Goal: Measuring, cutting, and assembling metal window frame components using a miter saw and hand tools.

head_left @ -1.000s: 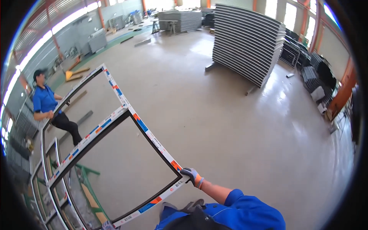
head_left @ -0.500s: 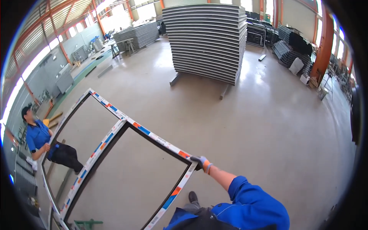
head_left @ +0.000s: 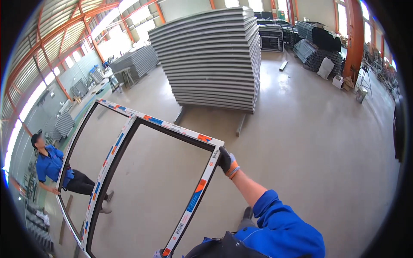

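A large window frame (head_left: 197, 196) with a crossbar, wrapped in white film with orange and blue patches, is held up at a tilt before me. My right hand (head_left: 226, 161), in a grey and orange glove, is closed round its right side just below the upper corner. Low in the picture, my left hand (head_left: 159, 253) grips the same side near its lower end; only a bit of its glove shows. On the left a co-worker (head_left: 50, 162) in a blue shirt has a hand (head_left: 55, 191) on the frame's far side.
Ahead stands a tall stack of grey frames or panels (head_left: 211, 64) on bearers (head_left: 241, 125) that jut onto the floor. Beyond it on the right are more stacked profiles (head_left: 307, 49), an orange column (head_left: 353, 41) and a bucket (head_left: 362, 93). Trestles (head_left: 122, 78) stand at the back left.
The tall stack is nearer now. My right hand has shifted from the frame's top corner to its side, and my left hand has come into view. The co-worker has stepped along with the frame.
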{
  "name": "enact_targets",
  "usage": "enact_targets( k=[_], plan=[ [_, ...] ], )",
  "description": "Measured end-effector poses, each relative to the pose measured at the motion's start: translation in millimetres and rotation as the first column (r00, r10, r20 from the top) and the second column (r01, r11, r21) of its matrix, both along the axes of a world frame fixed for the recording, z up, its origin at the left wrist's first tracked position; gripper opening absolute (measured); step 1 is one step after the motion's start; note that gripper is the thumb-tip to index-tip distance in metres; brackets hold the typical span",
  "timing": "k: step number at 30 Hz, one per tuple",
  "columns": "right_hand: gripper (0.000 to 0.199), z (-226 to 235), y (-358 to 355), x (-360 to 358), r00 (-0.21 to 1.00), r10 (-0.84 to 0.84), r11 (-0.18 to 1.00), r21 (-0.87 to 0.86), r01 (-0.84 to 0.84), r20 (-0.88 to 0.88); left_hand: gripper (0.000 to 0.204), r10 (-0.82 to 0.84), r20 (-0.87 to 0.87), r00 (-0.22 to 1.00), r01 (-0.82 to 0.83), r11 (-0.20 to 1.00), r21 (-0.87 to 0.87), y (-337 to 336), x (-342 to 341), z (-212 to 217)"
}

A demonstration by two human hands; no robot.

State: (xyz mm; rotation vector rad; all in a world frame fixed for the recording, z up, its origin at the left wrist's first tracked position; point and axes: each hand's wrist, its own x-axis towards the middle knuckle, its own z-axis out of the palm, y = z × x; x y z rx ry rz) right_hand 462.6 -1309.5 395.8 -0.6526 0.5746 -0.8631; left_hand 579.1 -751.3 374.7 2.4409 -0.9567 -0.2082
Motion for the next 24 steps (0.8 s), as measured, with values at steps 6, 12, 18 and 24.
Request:
enact_targets(
  k=[6, 12, 18, 24],
  plan=[
    [0.017, 92, 51, 32, 0.995, 0.053, 0.837, -0.548, 0.003, 0.087, 0.03, 0.011, 0.105, 0.994, -0.008, 1.0, -0.027, -6, 42, 26],
    [0.076, 32, -25, 82, 0.691, 0.719, 0.425, -0.737, -0.525, -0.077, 0.042, 0.066, -0.05, 0.997, -0.067, 0.998, -0.018, -403, 25, 116],
    [0.045, 68, -110, 91, 0.821, 0.561, 0.683, -0.621, -0.386, 0.107, 0.03, -0.09, 0.184, 0.979, 0.161, 0.895, -0.416, -529, 6, 164],
    [0.046, 183, -247, 126, 0.872, 0.367, 0.861, -0.473, -0.187, 0.324, 0.042, 0.275, 0.744, 0.609, 0.116, 0.897, -0.426, -545, 4, 178]
  ],
)
